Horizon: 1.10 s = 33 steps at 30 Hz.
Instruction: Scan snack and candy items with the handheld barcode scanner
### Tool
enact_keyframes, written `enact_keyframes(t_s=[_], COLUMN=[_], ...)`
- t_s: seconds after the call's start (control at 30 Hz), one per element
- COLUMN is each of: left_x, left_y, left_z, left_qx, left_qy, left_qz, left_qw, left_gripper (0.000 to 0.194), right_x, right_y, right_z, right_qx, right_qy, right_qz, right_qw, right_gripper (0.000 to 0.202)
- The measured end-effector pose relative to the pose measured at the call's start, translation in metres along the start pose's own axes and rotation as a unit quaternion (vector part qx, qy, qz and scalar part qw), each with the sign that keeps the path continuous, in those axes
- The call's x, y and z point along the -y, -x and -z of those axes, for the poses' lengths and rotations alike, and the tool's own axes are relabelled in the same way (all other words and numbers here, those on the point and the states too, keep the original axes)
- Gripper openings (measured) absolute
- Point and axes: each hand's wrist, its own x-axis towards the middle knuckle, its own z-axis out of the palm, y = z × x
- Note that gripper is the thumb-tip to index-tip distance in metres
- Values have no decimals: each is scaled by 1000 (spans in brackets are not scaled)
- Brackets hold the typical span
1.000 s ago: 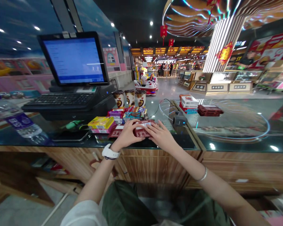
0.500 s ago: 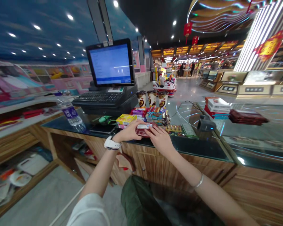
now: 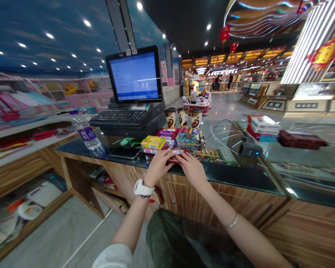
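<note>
At the counter's front edge, my left hand [image 3: 159, 168] and my right hand [image 3: 194, 172] both hold a dark red-brown snack packet [image 3: 175, 159]. Fingers curl over its two ends and cover much of it, so its label cannot be read. Just behind my left hand lies a stack of yellow and pink boxes [image 3: 153, 143]. Beyond the packet are piles of colourful snack packets [image 3: 186, 138], with flat gold-and-green packets [image 3: 208, 152] beside my right hand.
A phone [image 3: 125, 152] and a water bottle [image 3: 88, 137] are on the left, before the keyboard [image 3: 118, 117] and monitor [image 3: 135, 76]. Three patterned cups [image 3: 183, 117] stand behind the snacks. Rightward are a scanner [image 3: 249, 149], stacked boxes [image 3: 264, 128] and brown packets [image 3: 301, 138].
My left hand has shifted right and bent over the packet's near left side. The packet sits lower and more covered by fingers. The view has turned slightly left.
</note>
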Motion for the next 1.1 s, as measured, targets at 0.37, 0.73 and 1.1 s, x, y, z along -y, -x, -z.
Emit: enact_keyframes(t_s=[0.37,0.73,1.1], left_x=[-15,-16,-23], left_y=[14,21,21], left_z=[-18,-26,-27], left_qx=[-156,-97,-64], left_qy=[-41,-29,-65], left_qz=[91,109,125], left_qw=[983,989,988], left_gripper=[25,39,48], right_x=[-1,-3,2], right_y=[3,3,2], right_z=[6,-3,0], right_qx=[-33,-61,-44], right_qy=[-60,-62,-54], right_qz=[-31,-46,-48], right_qw=[997,995,996], right_gripper=[33,32,36])
